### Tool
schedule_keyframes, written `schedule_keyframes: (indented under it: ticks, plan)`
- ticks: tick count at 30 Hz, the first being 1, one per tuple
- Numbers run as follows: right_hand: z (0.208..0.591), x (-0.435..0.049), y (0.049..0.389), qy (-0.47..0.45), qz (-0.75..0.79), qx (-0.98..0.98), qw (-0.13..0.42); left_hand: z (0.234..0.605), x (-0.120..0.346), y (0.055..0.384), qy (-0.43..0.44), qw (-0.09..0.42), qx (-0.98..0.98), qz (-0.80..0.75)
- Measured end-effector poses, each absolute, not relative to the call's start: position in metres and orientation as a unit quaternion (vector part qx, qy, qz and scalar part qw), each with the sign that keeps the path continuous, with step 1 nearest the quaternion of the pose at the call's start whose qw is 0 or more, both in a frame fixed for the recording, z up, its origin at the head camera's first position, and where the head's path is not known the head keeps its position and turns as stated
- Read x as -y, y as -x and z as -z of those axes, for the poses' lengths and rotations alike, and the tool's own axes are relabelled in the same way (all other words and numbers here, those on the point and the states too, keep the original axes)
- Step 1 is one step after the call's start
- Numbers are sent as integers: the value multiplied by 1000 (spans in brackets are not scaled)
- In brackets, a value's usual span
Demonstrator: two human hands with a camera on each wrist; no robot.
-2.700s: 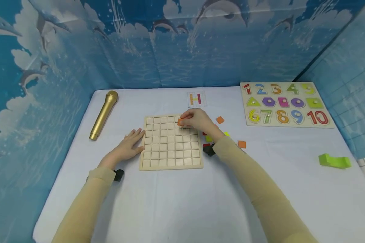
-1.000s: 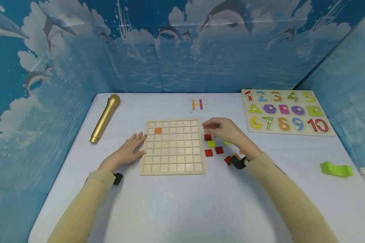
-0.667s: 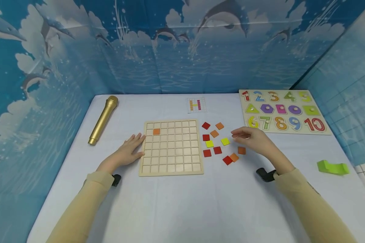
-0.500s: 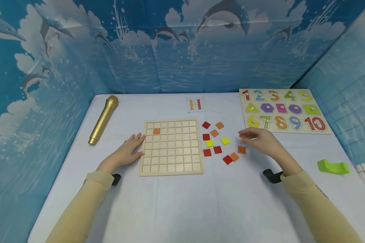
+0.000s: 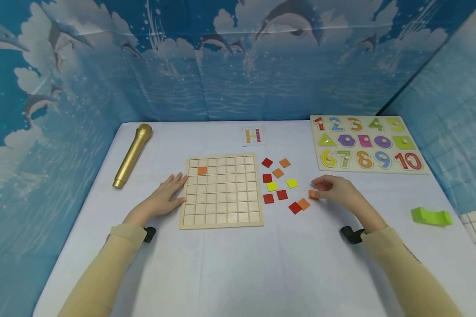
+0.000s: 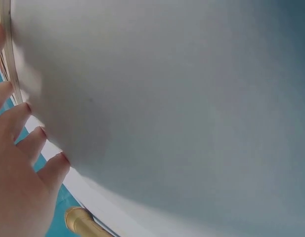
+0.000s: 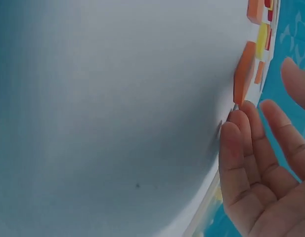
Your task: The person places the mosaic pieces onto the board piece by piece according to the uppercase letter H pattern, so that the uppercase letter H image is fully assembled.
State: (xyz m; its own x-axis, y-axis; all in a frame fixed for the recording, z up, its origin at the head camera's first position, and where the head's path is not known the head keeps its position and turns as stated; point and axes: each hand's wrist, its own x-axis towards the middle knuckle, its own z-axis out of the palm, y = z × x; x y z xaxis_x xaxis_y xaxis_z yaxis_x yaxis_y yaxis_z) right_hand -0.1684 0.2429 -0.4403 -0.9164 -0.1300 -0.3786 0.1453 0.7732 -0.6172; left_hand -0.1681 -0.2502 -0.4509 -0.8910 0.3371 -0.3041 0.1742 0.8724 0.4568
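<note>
In the head view, a wooden grid board [image 5: 222, 207] lies on the white table, with one orange square tile [image 5: 202, 170] in a cell near its upper left. My left hand [image 5: 160, 200] rests with spread fingers and thumb at the board's left edge. My right hand [image 5: 337, 191] is low over the table at the right end of the loose tiles. Its fingertips are right at another orange tile [image 5: 313, 194]. In the right wrist view, that orange tile [image 7: 244, 74] lies just beyond the fingertips, and the thumb stands apart from it.
Several loose red, yellow [image 5: 291, 183] and orange tiles lie right of the board. A pattern card [image 5: 255, 136] is behind it. A number puzzle [image 5: 369, 141] stands at the back right, a green block [image 5: 431, 217] at the right. A gold microphone [image 5: 132, 156] lies at the left.
My right hand has gone from over the board, where it held an orange tile, to the right and then down to another orange tile. The first now sits in the board. The left hand stays.
</note>
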Motion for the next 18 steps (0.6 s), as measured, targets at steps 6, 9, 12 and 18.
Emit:
schedule_keyframes:
  ticks: [6, 9, 12, 18]
  plan:
    - [440, -239, 168, -3, 317, -924, 214, 451, 251, 168, -141, 195, -945, -224]
    - [441, -237, 167, 7, 308, -929, 204, 451, 251, 168, -145, 195, -945, -221]
    - [443, -236, 167, 12, 300, -933, 196, 452, 252, 169, -145, 196, -945, -220]
    - [443, -233, 167, 15, 280, -941, 188, 453, 253, 170, -140, 197, -945, -220]
